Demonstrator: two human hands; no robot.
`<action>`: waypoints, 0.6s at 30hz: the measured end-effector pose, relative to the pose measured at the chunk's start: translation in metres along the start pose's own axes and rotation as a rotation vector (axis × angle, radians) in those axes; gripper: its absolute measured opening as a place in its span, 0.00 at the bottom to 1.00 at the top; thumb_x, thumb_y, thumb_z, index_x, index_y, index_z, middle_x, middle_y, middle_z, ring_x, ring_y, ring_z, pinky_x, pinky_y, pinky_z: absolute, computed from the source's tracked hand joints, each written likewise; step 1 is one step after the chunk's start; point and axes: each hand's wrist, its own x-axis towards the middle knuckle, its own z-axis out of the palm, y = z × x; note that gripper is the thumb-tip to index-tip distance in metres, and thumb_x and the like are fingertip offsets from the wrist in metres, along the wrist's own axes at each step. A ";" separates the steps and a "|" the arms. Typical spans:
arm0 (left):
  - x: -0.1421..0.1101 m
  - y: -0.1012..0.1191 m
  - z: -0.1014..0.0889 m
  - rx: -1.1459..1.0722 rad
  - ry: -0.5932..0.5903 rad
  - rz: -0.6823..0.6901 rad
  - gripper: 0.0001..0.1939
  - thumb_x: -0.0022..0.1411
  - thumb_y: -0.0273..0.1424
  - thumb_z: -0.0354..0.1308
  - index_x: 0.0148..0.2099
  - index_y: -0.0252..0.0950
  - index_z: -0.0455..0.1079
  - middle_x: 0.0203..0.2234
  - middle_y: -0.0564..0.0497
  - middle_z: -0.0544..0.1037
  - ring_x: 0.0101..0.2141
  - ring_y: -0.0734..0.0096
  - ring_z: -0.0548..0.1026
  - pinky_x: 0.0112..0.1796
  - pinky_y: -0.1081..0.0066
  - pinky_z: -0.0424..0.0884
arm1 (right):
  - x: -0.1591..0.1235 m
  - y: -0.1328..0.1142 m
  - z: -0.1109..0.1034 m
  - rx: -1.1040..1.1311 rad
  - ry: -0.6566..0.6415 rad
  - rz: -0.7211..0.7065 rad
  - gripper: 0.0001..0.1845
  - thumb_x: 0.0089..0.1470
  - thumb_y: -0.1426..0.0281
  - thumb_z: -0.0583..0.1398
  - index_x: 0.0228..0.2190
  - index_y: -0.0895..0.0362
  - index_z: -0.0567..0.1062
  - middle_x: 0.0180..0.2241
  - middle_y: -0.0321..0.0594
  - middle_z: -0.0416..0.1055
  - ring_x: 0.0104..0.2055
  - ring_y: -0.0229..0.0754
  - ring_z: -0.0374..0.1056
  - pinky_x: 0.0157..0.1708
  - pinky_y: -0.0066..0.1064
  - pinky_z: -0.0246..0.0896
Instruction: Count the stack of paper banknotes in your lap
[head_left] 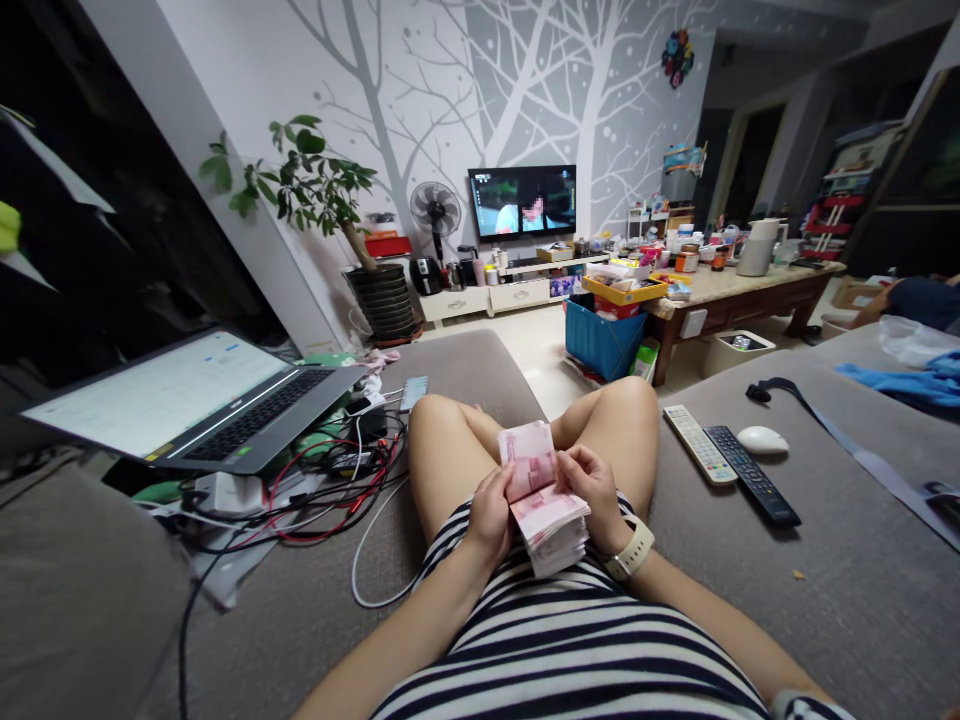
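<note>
A thick stack of pink banknotes (553, 515) rests over my lap, bent so that one part stands up toward the far side and the rest fans down toward me. My left hand (493, 510) is closed around the stack's left side, thumb on top. At the right edge, my right hand (592, 490) pinches the notes between thumb and fingers. A pale watch (634, 550) sits on my right wrist. My crossed bare legs (450, 450) lie around the stack.
An open laptop (255, 400) and tangled cables (337, 480) lie to my left, near a phone (414, 393). To my right are a white remote (697, 445), a black remote (752, 475) and a white mouse (763, 440). A cluttered table (750, 285) stands beyond.
</note>
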 end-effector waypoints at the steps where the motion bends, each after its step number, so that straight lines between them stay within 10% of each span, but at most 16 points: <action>1: -0.001 0.001 0.001 -0.012 -0.015 -0.014 0.17 0.50 0.40 0.66 0.36 0.31 0.76 0.34 0.44 0.83 0.39 0.55 0.80 0.45 0.60 0.72 | 0.001 0.001 0.000 -0.018 0.023 -0.006 0.21 0.50 0.54 0.64 0.21 0.55 0.66 0.18 0.30 0.63 0.22 0.35 0.57 0.25 0.28 0.54; 18: -0.003 0.004 0.002 -0.043 -0.136 -0.103 0.16 0.51 0.37 0.66 0.39 0.32 0.77 0.34 0.44 0.83 0.35 0.59 0.80 0.42 0.62 0.72 | 0.003 -0.003 -0.001 -0.052 0.059 -0.010 0.19 0.49 0.54 0.64 0.21 0.56 0.67 0.20 0.31 0.62 0.24 0.36 0.56 0.27 0.28 0.55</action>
